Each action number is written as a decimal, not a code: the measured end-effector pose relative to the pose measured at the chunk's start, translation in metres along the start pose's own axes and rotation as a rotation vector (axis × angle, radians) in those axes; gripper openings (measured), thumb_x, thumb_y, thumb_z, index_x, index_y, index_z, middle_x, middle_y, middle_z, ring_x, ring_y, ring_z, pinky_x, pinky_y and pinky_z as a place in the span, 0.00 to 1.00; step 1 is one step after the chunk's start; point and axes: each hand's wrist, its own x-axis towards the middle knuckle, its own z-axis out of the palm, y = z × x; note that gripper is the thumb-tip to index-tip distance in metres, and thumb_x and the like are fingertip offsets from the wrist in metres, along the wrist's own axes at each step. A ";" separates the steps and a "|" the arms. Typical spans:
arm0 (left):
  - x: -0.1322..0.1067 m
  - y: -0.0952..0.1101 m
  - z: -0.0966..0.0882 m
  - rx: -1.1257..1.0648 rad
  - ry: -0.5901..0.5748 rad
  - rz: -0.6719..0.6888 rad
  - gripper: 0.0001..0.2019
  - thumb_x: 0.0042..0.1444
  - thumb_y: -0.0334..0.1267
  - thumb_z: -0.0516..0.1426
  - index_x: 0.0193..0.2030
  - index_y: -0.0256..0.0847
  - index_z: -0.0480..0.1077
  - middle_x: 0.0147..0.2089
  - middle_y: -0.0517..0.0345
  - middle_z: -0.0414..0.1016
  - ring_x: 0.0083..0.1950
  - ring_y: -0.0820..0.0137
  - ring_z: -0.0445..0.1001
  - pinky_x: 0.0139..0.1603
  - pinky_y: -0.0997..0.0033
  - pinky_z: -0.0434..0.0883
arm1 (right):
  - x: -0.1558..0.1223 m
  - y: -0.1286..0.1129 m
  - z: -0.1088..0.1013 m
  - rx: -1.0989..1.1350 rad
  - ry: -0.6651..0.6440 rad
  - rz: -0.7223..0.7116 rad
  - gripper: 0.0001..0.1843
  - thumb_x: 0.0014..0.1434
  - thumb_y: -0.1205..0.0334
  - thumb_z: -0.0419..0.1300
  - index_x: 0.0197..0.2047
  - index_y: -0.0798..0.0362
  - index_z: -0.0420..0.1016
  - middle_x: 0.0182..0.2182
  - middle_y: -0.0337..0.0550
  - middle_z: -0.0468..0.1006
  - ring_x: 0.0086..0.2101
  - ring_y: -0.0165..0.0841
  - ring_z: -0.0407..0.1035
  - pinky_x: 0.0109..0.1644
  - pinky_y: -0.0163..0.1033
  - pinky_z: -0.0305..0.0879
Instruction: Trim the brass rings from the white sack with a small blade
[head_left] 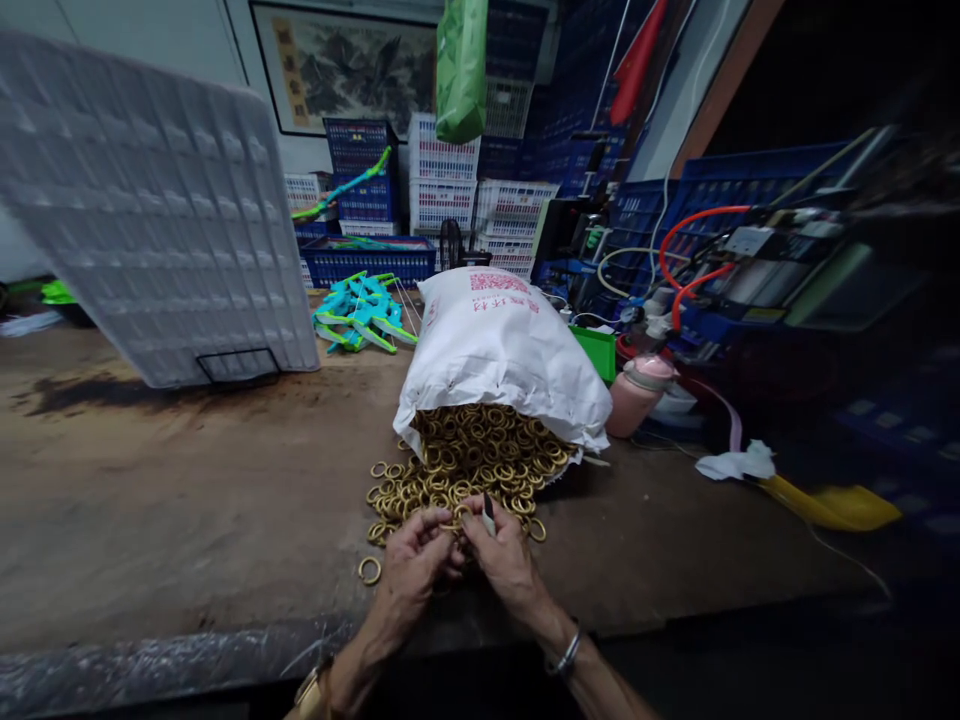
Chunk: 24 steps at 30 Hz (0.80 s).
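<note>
A white sack (501,350) lies on its side on the wooden table (187,500), its open mouth spilling a heap of brass rings (472,460) toward me. My left hand (411,562) is pinched on rings at the near edge of the heap. My right hand (504,556) is closed beside it, holding a small dark tool with a pale tip (488,514) and touching a ring. The two hands meet fingertip to fingertip. One loose ring (369,570) lies just left of my left hand.
A grey moulded tray (157,210) leans upright at the back left. Blue-green plastic clips (360,312) lie behind the sack. A pink bottle (637,392), a green box (596,350), hoses and machinery stand at the right. Crates are stacked at the back.
</note>
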 end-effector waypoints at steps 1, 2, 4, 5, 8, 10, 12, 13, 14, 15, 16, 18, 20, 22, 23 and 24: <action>-0.001 0.000 0.000 0.015 0.007 0.013 0.21 0.36 0.47 0.64 0.35 0.36 0.67 0.20 0.61 0.72 0.20 0.75 0.68 0.22 0.76 0.66 | 0.000 0.000 0.000 0.009 0.001 0.008 0.15 0.53 0.51 0.55 0.34 0.55 0.68 0.22 0.35 0.66 0.22 0.26 0.57 0.26 0.31 0.57; -0.002 -0.001 0.000 0.033 0.006 0.023 0.20 0.37 0.47 0.63 0.34 0.36 0.67 0.19 0.62 0.71 0.18 0.76 0.67 0.20 0.77 0.66 | 0.000 0.000 0.001 0.011 0.004 0.012 0.15 0.53 0.51 0.55 0.34 0.55 0.68 0.22 0.35 0.66 0.22 0.26 0.57 0.25 0.30 0.56; -0.003 -0.003 -0.002 0.069 -0.017 0.035 0.17 0.41 0.48 0.62 0.31 0.36 0.66 0.16 0.63 0.69 0.16 0.77 0.65 0.18 0.79 0.64 | 0.001 -0.001 0.001 -0.003 0.010 0.012 0.15 0.53 0.52 0.54 0.35 0.55 0.68 0.21 0.34 0.65 0.21 0.25 0.56 0.25 0.30 0.56; -0.003 -0.005 -0.003 0.078 -0.031 0.036 0.17 0.43 0.48 0.61 0.30 0.36 0.66 0.16 0.64 0.68 0.16 0.77 0.64 0.18 0.79 0.63 | 0.002 -0.001 0.001 -0.016 0.013 0.011 0.14 0.53 0.52 0.54 0.35 0.55 0.69 0.20 0.34 0.64 0.21 0.25 0.56 0.24 0.30 0.55; -0.003 -0.007 -0.006 0.053 -0.066 0.025 0.16 0.45 0.49 0.60 0.29 0.37 0.64 0.17 0.64 0.68 0.16 0.78 0.64 0.17 0.79 0.63 | 0.004 -0.003 -0.001 -0.074 0.027 0.025 0.13 0.52 0.53 0.54 0.34 0.55 0.69 0.20 0.34 0.64 0.21 0.26 0.56 0.24 0.30 0.55; -0.003 -0.008 -0.008 0.017 -0.077 0.004 0.15 0.46 0.48 0.59 0.30 0.37 0.64 0.19 0.64 0.69 0.16 0.79 0.64 0.17 0.80 0.64 | 0.005 -0.005 -0.002 -0.110 0.037 0.038 0.14 0.52 0.53 0.54 0.34 0.55 0.69 0.19 0.33 0.64 0.21 0.26 0.57 0.25 0.31 0.55; -0.002 -0.008 -0.008 -0.005 -0.078 -0.009 0.15 0.46 0.47 0.60 0.31 0.37 0.64 0.22 0.64 0.69 0.17 0.79 0.65 0.18 0.79 0.65 | 0.004 -0.007 -0.003 -0.140 0.055 0.025 0.15 0.54 0.51 0.53 0.34 0.55 0.69 0.19 0.33 0.64 0.21 0.27 0.57 0.25 0.31 0.55; -0.002 -0.008 -0.008 -0.007 -0.078 -0.007 0.15 0.46 0.47 0.60 0.31 0.37 0.64 0.22 0.64 0.69 0.18 0.79 0.65 0.18 0.79 0.65 | 0.003 -0.008 -0.004 -0.154 0.067 0.008 0.15 0.55 0.50 0.52 0.34 0.54 0.69 0.19 0.33 0.64 0.21 0.27 0.57 0.26 0.31 0.56; -0.002 -0.007 -0.008 -0.004 -0.080 -0.002 0.15 0.46 0.47 0.60 0.31 0.37 0.64 0.22 0.63 0.69 0.18 0.79 0.65 0.18 0.79 0.65 | 0.003 -0.009 -0.004 -0.167 0.074 -0.013 0.16 0.55 0.49 0.51 0.34 0.54 0.69 0.19 0.33 0.64 0.22 0.27 0.57 0.26 0.31 0.56; -0.002 -0.007 -0.008 0.008 -0.083 0.005 0.15 0.47 0.47 0.60 0.30 0.37 0.64 0.22 0.63 0.69 0.18 0.79 0.65 0.19 0.79 0.65 | 0.002 -0.010 -0.003 -0.175 0.069 -0.034 0.17 0.56 0.49 0.51 0.33 0.54 0.69 0.19 0.33 0.64 0.22 0.27 0.58 0.27 0.31 0.56; -0.002 -0.006 -0.007 0.025 -0.090 0.011 0.15 0.47 0.47 0.60 0.30 0.37 0.64 0.21 0.63 0.68 0.18 0.79 0.65 0.19 0.79 0.65 | 0.001 -0.011 -0.003 -0.176 0.048 -0.047 0.17 0.56 0.48 0.50 0.33 0.54 0.69 0.20 0.33 0.64 0.23 0.27 0.58 0.27 0.31 0.56; -0.003 -0.005 -0.006 0.055 -0.108 0.027 0.15 0.47 0.47 0.59 0.28 0.36 0.65 0.20 0.63 0.67 0.18 0.78 0.65 0.19 0.79 0.66 | 0.001 -0.013 -0.001 -0.164 -0.023 -0.045 0.18 0.56 0.47 0.51 0.30 0.54 0.68 0.20 0.34 0.64 0.23 0.26 0.58 0.27 0.31 0.56; -0.004 -0.005 -0.005 0.065 -0.129 0.036 0.16 0.46 0.49 0.59 0.28 0.36 0.65 0.21 0.63 0.68 0.19 0.78 0.66 0.19 0.79 0.67 | 0.002 -0.013 0.001 -0.152 -0.069 -0.022 0.18 0.55 0.48 0.52 0.26 0.54 0.67 0.20 0.34 0.64 0.23 0.26 0.58 0.27 0.31 0.55; -0.004 -0.006 -0.007 0.041 -0.146 0.018 0.17 0.46 0.50 0.59 0.28 0.36 0.65 0.24 0.61 0.69 0.20 0.77 0.68 0.20 0.77 0.68 | 0.002 -0.013 0.003 -0.152 -0.079 -0.007 0.17 0.55 0.49 0.52 0.24 0.54 0.65 0.19 0.33 0.63 0.22 0.26 0.57 0.27 0.31 0.55; -0.004 -0.007 -0.008 0.018 -0.154 0.000 0.17 0.46 0.51 0.59 0.29 0.36 0.65 0.25 0.61 0.69 0.21 0.76 0.68 0.19 0.77 0.68 | 0.002 -0.013 0.003 -0.154 -0.085 -0.007 0.17 0.55 0.50 0.52 0.24 0.54 0.64 0.18 0.33 0.63 0.22 0.26 0.57 0.26 0.31 0.55; -0.004 -0.009 -0.009 -0.011 -0.167 -0.022 0.18 0.46 0.51 0.59 0.29 0.36 0.64 0.25 0.60 0.69 0.20 0.76 0.68 0.19 0.77 0.68 | 0.002 -0.013 0.004 -0.152 -0.095 -0.009 0.16 0.55 0.52 0.52 0.24 0.54 0.64 0.18 0.33 0.63 0.22 0.25 0.57 0.26 0.30 0.54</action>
